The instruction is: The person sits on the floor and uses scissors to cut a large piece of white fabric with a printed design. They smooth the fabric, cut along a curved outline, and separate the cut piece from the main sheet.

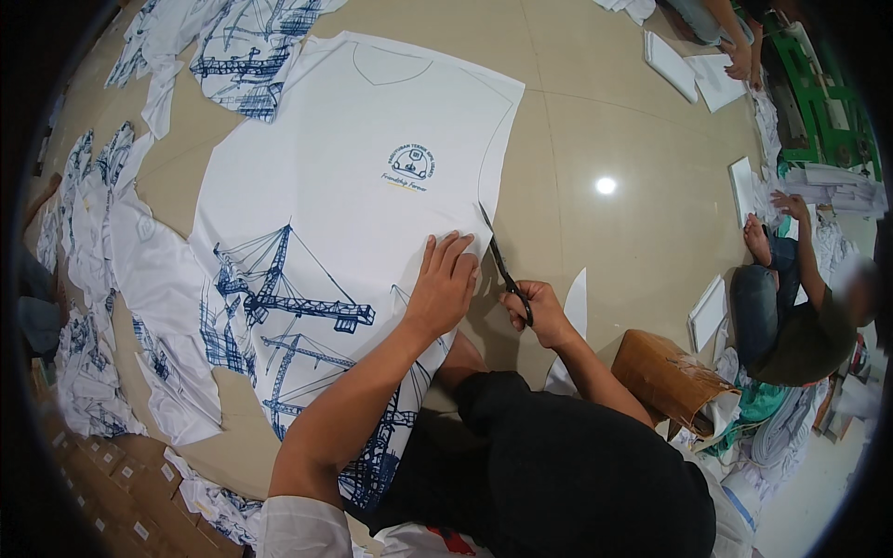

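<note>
A large white fabric panel (316, 167) with blue crane drawings, a small blue emblem and pencilled neck and armhole curves lies spread before me. My left hand (445, 284) rests on it, fingers stretched out, close to its right edge. In my right hand (538, 312) is a pair of black scissors (502, 262), my fingers through the handles. Their blades point away from me and meet the panel's right edge, at the lower end of the pencilled armhole curve. Part of the panel's lower area is hidden under my left arm.
A white offcut (577, 302) lies right of my right hand. Near it stands a brown cardboard box (656, 377). Printed fabric pieces (93, 279) are heaped on the left, above stacked cartons (121, 484). Another person (800, 325) sits at the right, and other people show at the edges.
</note>
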Tool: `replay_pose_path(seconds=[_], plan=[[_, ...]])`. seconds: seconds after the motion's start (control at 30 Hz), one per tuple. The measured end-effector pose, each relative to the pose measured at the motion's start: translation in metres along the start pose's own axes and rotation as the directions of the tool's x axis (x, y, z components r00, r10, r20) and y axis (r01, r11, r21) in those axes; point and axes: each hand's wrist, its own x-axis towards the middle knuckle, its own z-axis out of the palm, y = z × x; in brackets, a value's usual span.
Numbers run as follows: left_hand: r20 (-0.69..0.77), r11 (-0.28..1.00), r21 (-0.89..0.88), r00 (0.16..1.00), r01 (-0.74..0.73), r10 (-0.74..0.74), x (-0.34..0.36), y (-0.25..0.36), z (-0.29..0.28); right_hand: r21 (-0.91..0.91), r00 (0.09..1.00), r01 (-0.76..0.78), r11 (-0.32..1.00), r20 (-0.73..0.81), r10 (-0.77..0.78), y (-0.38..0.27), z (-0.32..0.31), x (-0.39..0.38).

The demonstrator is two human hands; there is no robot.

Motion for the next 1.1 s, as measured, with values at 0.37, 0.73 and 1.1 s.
replay_pose_path(seconds=[0.37,0.73,1.1], plan=[[-0.005,0.999,-0.048,1.0,0.011,-0.011,0.002,0.0,-0.003,0.042,1.0,0.025,0.999,-0.013,-0.024,-0.001,0.013,-0.005],[0.008,0.994,-0.111,1.0,0.013,-0.012,0.004,0.002,-0.004,0.135,0.997,0.073,0.988,-0.041,-0.068,-0.015,0.029,0.014],[0.009,0.994,-0.109,1.0,0.011,-0.01,0.001,0.0,-0.004,0.189,0.996,0.062,0.98,-0.079,-0.048,-0.01,0.037,0.018]])
